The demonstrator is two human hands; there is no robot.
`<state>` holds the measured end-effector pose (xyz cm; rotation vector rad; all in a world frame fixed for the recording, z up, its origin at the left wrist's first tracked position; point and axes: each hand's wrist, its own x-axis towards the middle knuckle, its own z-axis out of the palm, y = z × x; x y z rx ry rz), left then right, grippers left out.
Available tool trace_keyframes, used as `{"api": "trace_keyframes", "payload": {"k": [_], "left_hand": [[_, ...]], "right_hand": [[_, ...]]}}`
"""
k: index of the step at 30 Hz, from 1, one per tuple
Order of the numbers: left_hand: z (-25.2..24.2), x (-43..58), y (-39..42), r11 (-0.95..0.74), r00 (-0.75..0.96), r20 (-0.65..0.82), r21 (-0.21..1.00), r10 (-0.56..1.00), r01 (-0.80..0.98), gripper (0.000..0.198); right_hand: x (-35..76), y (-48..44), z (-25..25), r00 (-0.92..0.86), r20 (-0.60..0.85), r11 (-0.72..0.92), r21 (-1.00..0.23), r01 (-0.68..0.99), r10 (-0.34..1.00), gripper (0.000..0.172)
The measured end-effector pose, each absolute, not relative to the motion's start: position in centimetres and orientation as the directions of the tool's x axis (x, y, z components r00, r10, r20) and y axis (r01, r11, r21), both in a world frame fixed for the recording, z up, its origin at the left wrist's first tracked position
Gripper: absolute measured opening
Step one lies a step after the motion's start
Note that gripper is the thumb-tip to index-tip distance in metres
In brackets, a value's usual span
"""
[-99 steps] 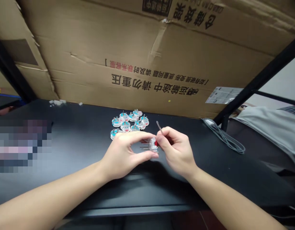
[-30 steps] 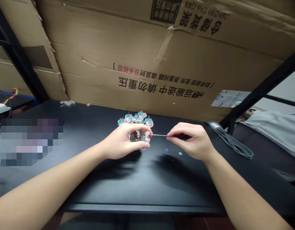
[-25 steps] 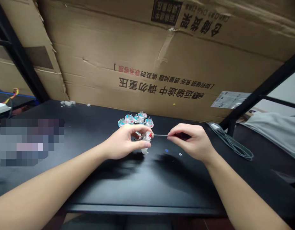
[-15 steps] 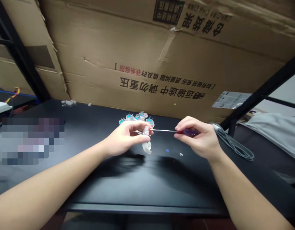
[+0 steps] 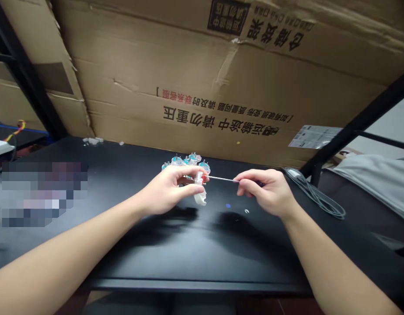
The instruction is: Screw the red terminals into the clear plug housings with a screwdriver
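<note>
My left hand (image 5: 167, 192) pinches a small clear plastic plug part (image 5: 200, 178) with a red insert and metal pins, held above the black table (image 5: 195, 249). A clear piece (image 5: 200, 199) hangs just below it. My right hand (image 5: 267, 192) grips a thin screwdriver (image 5: 221, 179) whose metal shaft points left, its tip at the red insert. Behind my left hand lies a cluster of several clear round plug parts (image 5: 189, 161) with blue and red insides.
A large cardboard box (image 5: 221, 78) leans over the back of the table. A grey coiled cable (image 5: 315, 192) lies at the right, beside a black frame bar (image 5: 353, 122). Tiny bits, one blue (image 5: 228, 205) and one white (image 5: 247, 211), lie near my right hand.
My hands moved up the table and apart. The screwdriver swung from upright to level, with its tip against the red insert. A clear piece came loose and hangs under the held part.
</note>
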<state>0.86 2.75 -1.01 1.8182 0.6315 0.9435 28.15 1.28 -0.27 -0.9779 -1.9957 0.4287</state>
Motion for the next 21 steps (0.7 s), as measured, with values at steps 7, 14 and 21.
{"api": "trace_keyframes", "payload": {"k": [7, 14, 21], "left_hand": [[-1.0, 1.3, 2.4, -0.326, 0.521, 0.337, 0.938, 0.784, -0.116, 0.043], [-0.6, 1.4, 1.5, -0.391, 0.548, 0.386, 0.913, 0.742, -0.114, 0.027], [-0.9, 1.5, 1.6, -0.491, 0.549, 0.432, 0.870, 0.716, -0.045, 0.023]], "right_hand": [[27.3, 0.4, 0.1, -0.263, 0.756, 0.740, -0.400, 0.541, 0.600, 0.007], [27.5, -0.6, 0.7, -0.262, 0.815, 0.765, -0.302, 0.569, 0.516, 0.006], [27.6, -0.8, 1.0, -0.283, 0.706, 0.717, -0.442, 0.539, 0.649, 0.005]]}}
